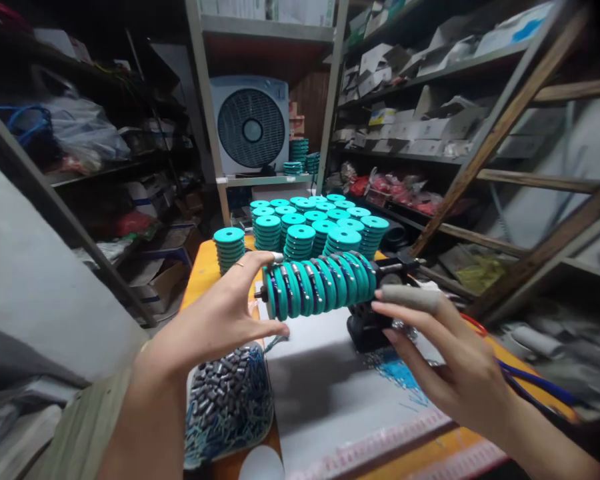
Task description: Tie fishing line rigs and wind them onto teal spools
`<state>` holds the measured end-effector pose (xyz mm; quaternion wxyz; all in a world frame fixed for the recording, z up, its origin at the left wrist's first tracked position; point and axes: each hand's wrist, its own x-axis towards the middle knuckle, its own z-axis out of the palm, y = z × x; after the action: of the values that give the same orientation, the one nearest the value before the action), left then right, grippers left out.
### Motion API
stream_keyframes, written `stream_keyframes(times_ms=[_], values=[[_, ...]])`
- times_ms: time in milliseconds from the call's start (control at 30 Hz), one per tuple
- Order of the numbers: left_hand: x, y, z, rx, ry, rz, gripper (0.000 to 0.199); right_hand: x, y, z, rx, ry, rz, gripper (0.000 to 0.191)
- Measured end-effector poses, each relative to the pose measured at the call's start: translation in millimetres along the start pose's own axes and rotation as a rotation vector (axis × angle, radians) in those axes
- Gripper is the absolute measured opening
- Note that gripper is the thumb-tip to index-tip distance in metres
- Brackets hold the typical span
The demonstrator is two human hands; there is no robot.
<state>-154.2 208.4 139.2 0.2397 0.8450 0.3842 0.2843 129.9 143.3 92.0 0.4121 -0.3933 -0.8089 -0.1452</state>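
A ribbed teal spool (323,285) lies sideways on a spindle in front of me, with dark wire in its grooves and small metal-tipped pieces along its front. A black stand (370,327) supports its right end. My left hand (225,307) curves around the spool's left end, fingertips at the top edge and thumb just below, with the fingers wide apart. My right hand (440,353) is at the spool's right end, fingers spread and fingertips near the last rib. A grey cover wraps one right finger, and a whitish one caps a left fingertip.
Several upright teal spools (300,240) stand behind on the yellow table (200,267). A tray (270,413) of grey metal cylinders and thin blue pieces sits at lower left. Blue bits (397,370) lie on white paper (325,413). A box fan (253,127) and loaded shelves surround the table.
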Motion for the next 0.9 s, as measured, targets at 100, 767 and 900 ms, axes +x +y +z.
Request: stream_keyframes(times_ms=[100,767,900], values=[[1.5,5.3,4.2,0.148,0.024,-0.010,0.071,-31.4,8.0,2.5,-0.013,-0.168,0.128,0.016],[5.6,3.3,2.4,0.112,0.003,-0.016,0.056,-85.8,17.8,58.4,-0.171,-0.327,0.325,0.017],[7.3,2.7,2.8,-0.023,0.011,-0.053,0.054,-76.8,10.7,50.4,-0.025,-0.287,0.333,0.012]])
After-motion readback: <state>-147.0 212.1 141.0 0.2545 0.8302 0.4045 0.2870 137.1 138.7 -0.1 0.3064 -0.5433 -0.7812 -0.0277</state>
